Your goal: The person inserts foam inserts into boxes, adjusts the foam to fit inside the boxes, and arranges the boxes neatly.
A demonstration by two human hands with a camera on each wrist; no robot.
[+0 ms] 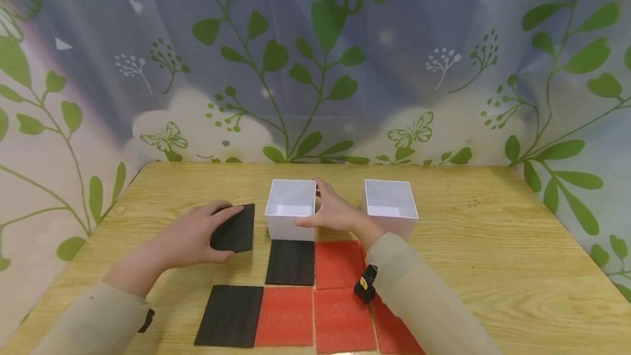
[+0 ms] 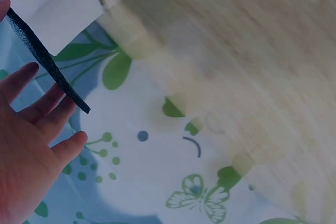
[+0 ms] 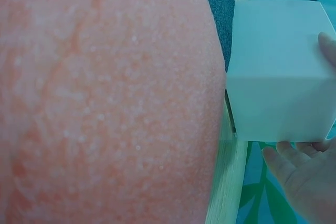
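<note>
My left hand (image 1: pixel 189 237) pinches a black square pad (image 1: pixel 239 229) between thumb and fingers, tilted up off the table just left of the left white box (image 1: pixel 291 228). In the left wrist view the pad (image 2: pixel 50 69) shows edge-on, against the fingers. My right hand (image 1: pixel 337 210) grips that open-topped box by its right side, thumb on the front wall and fingers toward the back. The right wrist view shows the box (image 3: pixel 283 77) between the thumb and the other fingers. Inside, only its pale walls and part of the floor show.
A second white box (image 1: pixel 391 226) stands to the right, partly behind my right wrist. In front lie a black pad (image 1: pixel 291 263), another black pad (image 1: pixel 229 315) and several red pads (image 1: pixel 284 316). A patterned cloth (image 1: pixel 315 70) hangs behind the wooden table (image 1: pixel 493 245).
</note>
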